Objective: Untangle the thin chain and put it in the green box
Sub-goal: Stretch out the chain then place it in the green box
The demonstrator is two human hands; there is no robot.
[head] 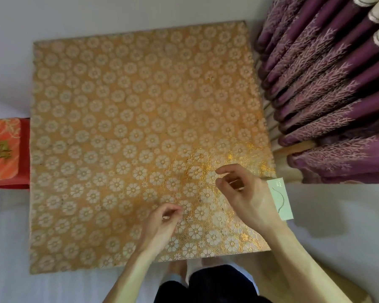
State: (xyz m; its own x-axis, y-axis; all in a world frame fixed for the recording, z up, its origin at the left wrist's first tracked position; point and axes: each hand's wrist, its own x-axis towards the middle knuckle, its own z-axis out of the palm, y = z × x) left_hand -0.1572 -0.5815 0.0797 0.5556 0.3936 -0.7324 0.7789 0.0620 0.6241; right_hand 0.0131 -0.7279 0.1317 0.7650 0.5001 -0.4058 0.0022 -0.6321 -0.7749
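Note:
A thin chain point(207, 185) shows only as a faint fine line over the gold floral tabletop point(127, 119), stretched between my two hands. My left hand point(163, 221) pinches one end with curled fingers near the table's front edge. My right hand point(241, 193) is up and to the right, with thumb and curled fingers closed round the other part of the chain. The pale green box point(281, 199) lies flat just right of my right hand, at the table's right edge, with a dark curved line on its top.
Purple patterned curtains point(328, 90) hang close along the table's right side. A red and orange patterned box point(3, 149) stands off the left edge. My knees in dark clothing point(206, 285) are below the front edge.

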